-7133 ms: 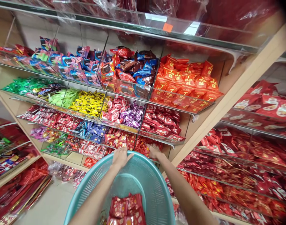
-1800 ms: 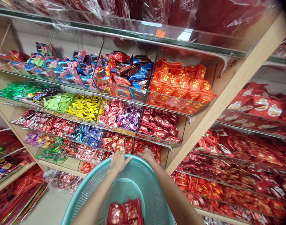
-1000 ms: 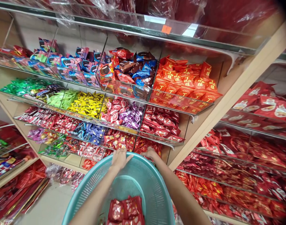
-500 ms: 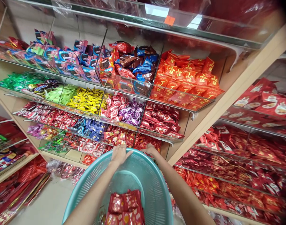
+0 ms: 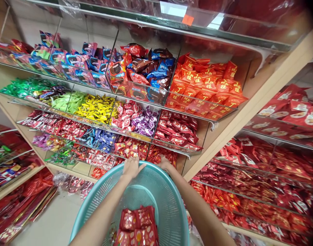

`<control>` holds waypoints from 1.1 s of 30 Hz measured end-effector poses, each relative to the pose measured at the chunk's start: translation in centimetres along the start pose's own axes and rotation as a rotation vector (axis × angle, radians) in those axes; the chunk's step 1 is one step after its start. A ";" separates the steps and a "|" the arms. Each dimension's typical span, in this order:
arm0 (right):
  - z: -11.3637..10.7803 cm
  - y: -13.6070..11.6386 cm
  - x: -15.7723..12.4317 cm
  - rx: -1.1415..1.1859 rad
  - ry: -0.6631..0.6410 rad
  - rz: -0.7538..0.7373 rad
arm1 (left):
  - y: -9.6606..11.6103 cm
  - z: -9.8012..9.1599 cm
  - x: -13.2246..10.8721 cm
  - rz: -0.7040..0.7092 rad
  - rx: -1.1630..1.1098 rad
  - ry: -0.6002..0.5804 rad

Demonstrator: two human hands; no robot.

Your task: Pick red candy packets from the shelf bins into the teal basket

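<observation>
Left hand (image 5: 131,169) grasps the far rim of the teal basket (image 5: 169,201); right hand (image 5: 166,165) extends just beyond that rim at the red shelf packets (image 5: 154,153). Its fingers are not clearly visible, so its grip cannot be told.

Readable labels, left to right: a dark wrapper (image 5: 48,94) marked SNICKERS lies between green candies (image 5: 25,87) and pale green candies (image 5: 69,101); orange-red bags (image 5: 204,91), one shelf higher at right, carry gold characters, including 丁 and 旺. Smaller print is illegible.

Shelf compartments, left to right: yellow candies (image 5: 96,108) adjoin the pale green ones, followed by pink-and-white twists (image 5: 128,117), purple-and-white twists (image 5: 146,123) and, past a divider, red pouches (image 5: 178,129). Cookie packs (image 5: 146,70) in red, brown and blue sit left of the orange-red bags.

The basket, positioned before the lower shelves, has perforated walls and contains stacked spotted red packets (image 5: 138,227).

Hand pose: left fingers lie over the rim, thumb spread to the right along it; right wrist crosses the rim from lower right.
</observation>
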State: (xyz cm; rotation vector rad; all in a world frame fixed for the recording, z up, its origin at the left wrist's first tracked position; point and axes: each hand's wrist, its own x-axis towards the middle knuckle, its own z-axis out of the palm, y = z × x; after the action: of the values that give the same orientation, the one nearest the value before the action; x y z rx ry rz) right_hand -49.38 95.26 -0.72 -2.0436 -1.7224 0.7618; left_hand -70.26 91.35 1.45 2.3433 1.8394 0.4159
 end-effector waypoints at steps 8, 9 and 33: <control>-0.6 0.3 -0.1 0.123 -0.076 -0.065 | 0.0 0.0 0.1 0.002 0.021 -0.004; -0.6 0.4 -0.1 0.153 -0.086 -0.063 | 0.1 -0.1 0.1 0.001 0.024 -0.011; 1.9 -1.9 -21.4 -0.006 -0.463 -0.547 | 0.4 -0.3 0.0 0.011 0.035 -0.013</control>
State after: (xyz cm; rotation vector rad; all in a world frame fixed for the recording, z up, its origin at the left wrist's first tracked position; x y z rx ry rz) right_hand -54.41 74.54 2.60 -1.3400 -2.3825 1.0818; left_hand -69.99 91.22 1.82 2.3742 1.8439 0.3715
